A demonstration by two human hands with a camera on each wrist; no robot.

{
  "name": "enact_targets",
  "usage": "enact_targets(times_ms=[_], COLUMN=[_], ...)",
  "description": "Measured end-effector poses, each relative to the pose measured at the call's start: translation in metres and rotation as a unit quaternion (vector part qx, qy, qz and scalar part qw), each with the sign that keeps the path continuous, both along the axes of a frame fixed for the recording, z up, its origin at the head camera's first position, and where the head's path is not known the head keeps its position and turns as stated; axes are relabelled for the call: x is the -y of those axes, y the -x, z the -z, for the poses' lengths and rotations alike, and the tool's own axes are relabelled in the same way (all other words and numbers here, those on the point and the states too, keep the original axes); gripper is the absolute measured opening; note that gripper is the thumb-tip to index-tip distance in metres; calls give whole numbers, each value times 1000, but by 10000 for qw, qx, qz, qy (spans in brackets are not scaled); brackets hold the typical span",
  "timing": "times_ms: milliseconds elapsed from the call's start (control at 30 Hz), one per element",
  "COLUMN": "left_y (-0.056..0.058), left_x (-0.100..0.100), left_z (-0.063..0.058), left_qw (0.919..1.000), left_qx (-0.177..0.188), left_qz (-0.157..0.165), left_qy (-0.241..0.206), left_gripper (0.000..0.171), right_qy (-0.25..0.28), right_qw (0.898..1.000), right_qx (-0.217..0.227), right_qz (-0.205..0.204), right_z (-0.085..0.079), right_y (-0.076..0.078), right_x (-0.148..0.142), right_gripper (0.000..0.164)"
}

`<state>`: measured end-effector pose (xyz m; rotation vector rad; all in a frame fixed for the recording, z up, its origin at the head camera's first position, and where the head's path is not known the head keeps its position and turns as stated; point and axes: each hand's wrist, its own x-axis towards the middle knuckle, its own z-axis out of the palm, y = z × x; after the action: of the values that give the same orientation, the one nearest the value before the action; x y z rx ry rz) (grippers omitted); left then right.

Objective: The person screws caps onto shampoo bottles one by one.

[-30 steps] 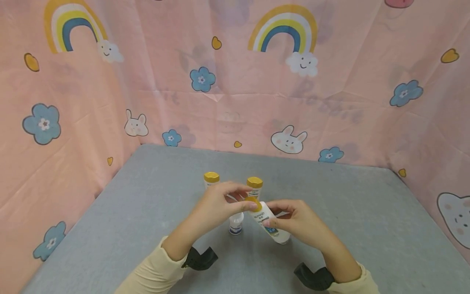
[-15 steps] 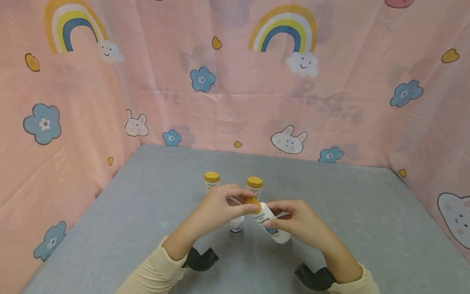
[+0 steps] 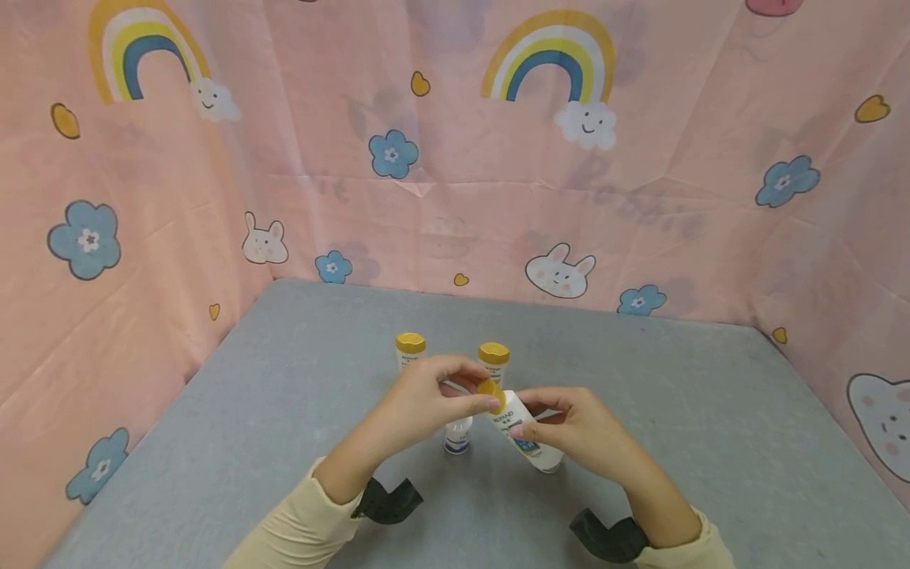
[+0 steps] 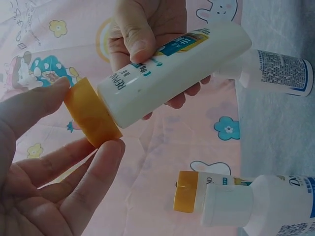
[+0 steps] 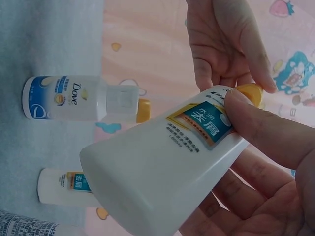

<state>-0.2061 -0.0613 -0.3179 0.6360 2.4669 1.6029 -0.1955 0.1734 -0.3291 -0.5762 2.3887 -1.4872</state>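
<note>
A white shampoo bottle [image 3: 522, 433] with a gold cap is tilted between both hands, its cap end up and to the left. My right hand [image 3: 579, 431] grips its body, thumb on the label side. The left hand [image 3: 441, 395] pinches the gold cap [image 4: 93, 112] between thumb and fingertips. The cap sits at the bottle's top end; whether it is loose I cannot tell. Behind the hands stand two gold-capped bottles, one left [image 3: 410, 348] and one right [image 3: 494, 359]. A smaller white bottle [image 3: 457, 436] stands below the left hand, partly hidden by it.
In the right wrist view a Dove bottle [image 5: 69, 98] with a pale cap stands on the table. Another white bottle with printed text [image 4: 280, 73] shows in the left wrist view. The grey table [image 3: 320, 332] is bordered by pink patterned cloth [image 3: 441, 221].
The left hand's fingers and the gold cap have shifted very slightly right and down. The right hand and the standing bottles have stayed put.
</note>
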Motion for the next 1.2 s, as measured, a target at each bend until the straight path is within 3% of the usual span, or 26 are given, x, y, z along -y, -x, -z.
enact_targets(times_ms=[300, 567, 900, 1033, 1200], left_y=[0, 1, 0, 0, 1], left_x=[2, 1, 0, 1, 1], left_z=[-1, -3, -3, -3, -2], left_qw=[9994, 9999, 9995, 9997, 9999], left_qx=[2, 120, 4, 33, -39], left_qz=[311, 78, 294, 189, 119], left_qy=[-142, 3, -122, -120, -65], left_gripper=[39, 42, 38, 41, 34], right_qy=[51, -14, -8, -46, -123], right_qw=[10000, 10000, 10000, 10000, 9998], right_qx=[-10, -34, -52, -62, -114], right_qz=[-29, 54, 21, 52, 78], right_z=[0, -1, -1, -1, -1], right_y=[0, 0, 0, 0, -1], right_x=[-1, 0, 0, 0, 1], right_gripper=[41, 41, 41, 41, 40])
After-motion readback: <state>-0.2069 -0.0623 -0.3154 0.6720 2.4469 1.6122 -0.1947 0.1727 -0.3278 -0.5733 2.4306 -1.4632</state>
